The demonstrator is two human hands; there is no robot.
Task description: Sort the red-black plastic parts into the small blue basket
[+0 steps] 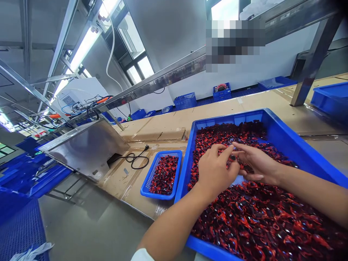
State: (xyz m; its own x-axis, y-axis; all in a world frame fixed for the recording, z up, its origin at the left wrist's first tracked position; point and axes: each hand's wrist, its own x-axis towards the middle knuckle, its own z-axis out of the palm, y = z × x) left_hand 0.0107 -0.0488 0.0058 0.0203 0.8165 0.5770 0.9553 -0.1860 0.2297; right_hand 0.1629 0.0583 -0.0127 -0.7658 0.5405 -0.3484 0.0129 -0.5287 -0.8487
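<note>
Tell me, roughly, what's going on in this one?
A person has both bare hands, left and right, together over a large blue tray of small red and black pieces. A small dark piece shows at the fingertips, though the fingers hide most of it, so which hand grips it is unclear. Beside the tray, a smaller blue basket holds similar pieces, and a black cord lies on the cardboard-covered table.

The large tray (pixel 301 152) is blue; inside it, the small parts (pixel 244 217) mix glossy black-red with bright red. Left of the large tray, a small basket (pixel 144 183) is also blue, and the surface (pixel 136 194) beneath is tan.
</note>
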